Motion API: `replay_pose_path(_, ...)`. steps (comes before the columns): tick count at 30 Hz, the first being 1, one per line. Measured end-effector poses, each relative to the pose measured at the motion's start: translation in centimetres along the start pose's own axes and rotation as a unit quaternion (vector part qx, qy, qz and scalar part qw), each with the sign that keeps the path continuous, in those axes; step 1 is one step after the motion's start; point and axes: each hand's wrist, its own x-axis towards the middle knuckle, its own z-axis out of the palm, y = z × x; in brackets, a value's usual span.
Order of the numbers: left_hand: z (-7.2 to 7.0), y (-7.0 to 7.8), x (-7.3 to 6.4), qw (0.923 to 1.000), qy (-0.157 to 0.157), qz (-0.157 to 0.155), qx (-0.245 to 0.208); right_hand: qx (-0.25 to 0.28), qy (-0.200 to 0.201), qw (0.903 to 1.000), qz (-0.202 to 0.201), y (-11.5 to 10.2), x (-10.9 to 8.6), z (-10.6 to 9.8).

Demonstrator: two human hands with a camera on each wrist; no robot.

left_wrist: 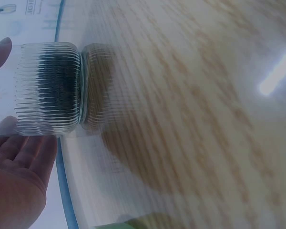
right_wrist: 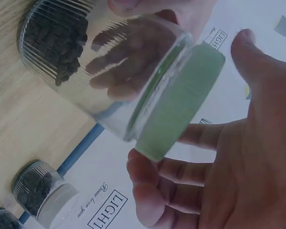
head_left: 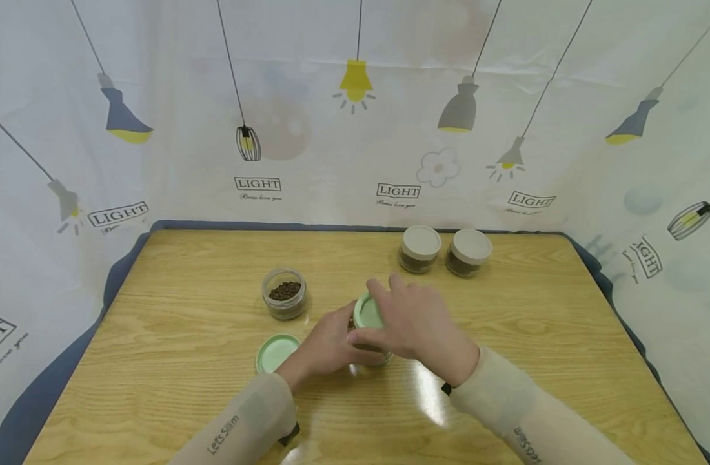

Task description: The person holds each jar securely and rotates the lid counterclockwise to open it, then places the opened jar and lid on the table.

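Observation:
My left hand (head_left: 334, 341) holds a ribbed glass jar (left_wrist: 62, 90) between thumb and fingers; dark beans or chunks lie in its bottom. The right wrist view shows those left fingers through the clear glass (right_wrist: 109, 102). A light green lid (right_wrist: 181, 102) sits on the jar's mouth. My right hand (head_left: 415, 320) is at this lid, fingers curled at its rim. In the right wrist view the right thumb (right_wrist: 250, 57) appears slightly off the lid's edge. Much of the jar is hidden by the hands in the head view.
An uncovered jar of brown beans (head_left: 285, 294) stands left of the hands. Beside my left wrist lies another green lid (head_left: 276, 352). Two jars with whitish lids, a left jar (head_left: 421, 248) and a right jar (head_left: 468, 252), stand at the table's back edge, before a printed curtain (head_left: 326, 142).

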Motion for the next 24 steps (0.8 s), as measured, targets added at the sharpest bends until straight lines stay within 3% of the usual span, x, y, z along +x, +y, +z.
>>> replay_pose_path(24,0.10,0.02,-0.03,0.9999,0.006,-0.001,-0.010,0.017,-0.005,0.9984,-0.053,0.34,0.69,0.14)
